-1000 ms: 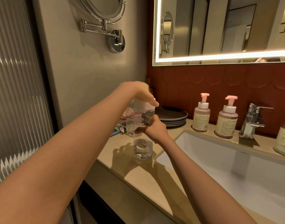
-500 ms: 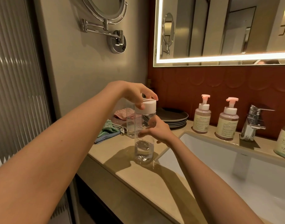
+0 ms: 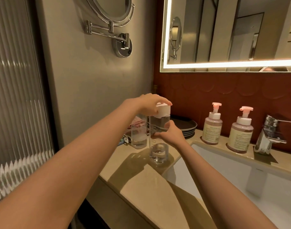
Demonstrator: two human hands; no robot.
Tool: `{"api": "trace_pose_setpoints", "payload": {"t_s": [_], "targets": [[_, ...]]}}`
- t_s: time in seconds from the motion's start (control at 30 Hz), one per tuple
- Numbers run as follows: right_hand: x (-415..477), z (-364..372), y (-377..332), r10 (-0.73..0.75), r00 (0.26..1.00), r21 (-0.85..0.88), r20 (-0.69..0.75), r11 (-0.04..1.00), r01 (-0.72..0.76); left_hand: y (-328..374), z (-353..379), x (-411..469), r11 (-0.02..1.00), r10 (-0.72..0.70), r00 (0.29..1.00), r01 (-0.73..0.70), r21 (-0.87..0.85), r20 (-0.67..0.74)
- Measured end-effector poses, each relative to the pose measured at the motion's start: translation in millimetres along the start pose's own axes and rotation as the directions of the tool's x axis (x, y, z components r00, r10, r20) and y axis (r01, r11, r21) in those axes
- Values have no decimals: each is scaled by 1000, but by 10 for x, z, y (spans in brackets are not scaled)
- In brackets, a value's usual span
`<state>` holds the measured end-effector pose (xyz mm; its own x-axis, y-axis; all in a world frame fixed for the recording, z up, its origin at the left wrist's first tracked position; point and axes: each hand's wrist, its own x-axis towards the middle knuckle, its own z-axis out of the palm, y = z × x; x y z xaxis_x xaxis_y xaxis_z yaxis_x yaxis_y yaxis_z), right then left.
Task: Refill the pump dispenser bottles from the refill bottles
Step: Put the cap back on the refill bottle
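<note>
Clear plastic, white on top: the bottle [image 3: 158, 152] stands upright on the beige tabletop [image 3: 141, 187], just beside the left front corner of the sink [image 3: 240, 179]. The left hand [image 3: 149, 102] comes down over the cap [image 3: 163, 111], with its fingers curled round the rim and the thumb on the near side. The right hand [image 3: 172, 133] grasps the bottle at mid height from the sink side, fingers wrapped round the wall (how full the bottle is cannot be told through the glare). Just behind it and to the left stands a second bottle [image 3: 139, 134], also clear, apart from both hands. Folded cloths [image 3: 125, 139] lie beside that one against the wall, partly hidden. A stack of dark plates [image 3: 187, 125] sits in the back corner. Along the ledge behind the sink stand a pump bottle [image 3: 213, 128] and a second pump bottle [image 3: 241, 133], both with pink pump heads, white collars and pale labels, near each other but not touching. A chrome tap [image 3: 268, 136] stands just right of them. A lit mirror [image 3: 232, 30] hangs above the red back wall, and a round mirror [image 3: 111, 7] juts from the grey side wall on a folding arm.
</note>
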<state>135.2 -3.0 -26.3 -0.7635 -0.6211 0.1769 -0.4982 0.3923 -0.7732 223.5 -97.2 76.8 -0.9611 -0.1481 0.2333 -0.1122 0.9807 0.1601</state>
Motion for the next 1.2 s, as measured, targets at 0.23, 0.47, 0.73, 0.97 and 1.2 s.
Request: {"api": "trace_pose_setpoints", "payload": {"t_s": [0.23, 0.47, 0.73, 0.97, 1.2], "targets": [[509, 39, 58, 128, 991, 7, 37, 992, -128, -197, 175, 483, 998, -15, 997, 20, 59, -81], [1062, 191, 119, 142, 990, -48, -15, 989, -142, -434, 263, 878, 988, -42, 993, 58, 143, -113], [1295, 348, 89, 132, 990, 37, 39, 990, -133, -584, 154, 935, 975, -82, 990, 103, 198, -111], [1238, 251, 75, 175, 968, 141, 179, 969, -201, -605, 167, 966, 981, -104, 990, 117, 155, -93], [1035, 30, 109, 229, 969, 167, 92, 956, -242, -467, 306, 868, 962, 22, 978, 36, 272, -207]]}}
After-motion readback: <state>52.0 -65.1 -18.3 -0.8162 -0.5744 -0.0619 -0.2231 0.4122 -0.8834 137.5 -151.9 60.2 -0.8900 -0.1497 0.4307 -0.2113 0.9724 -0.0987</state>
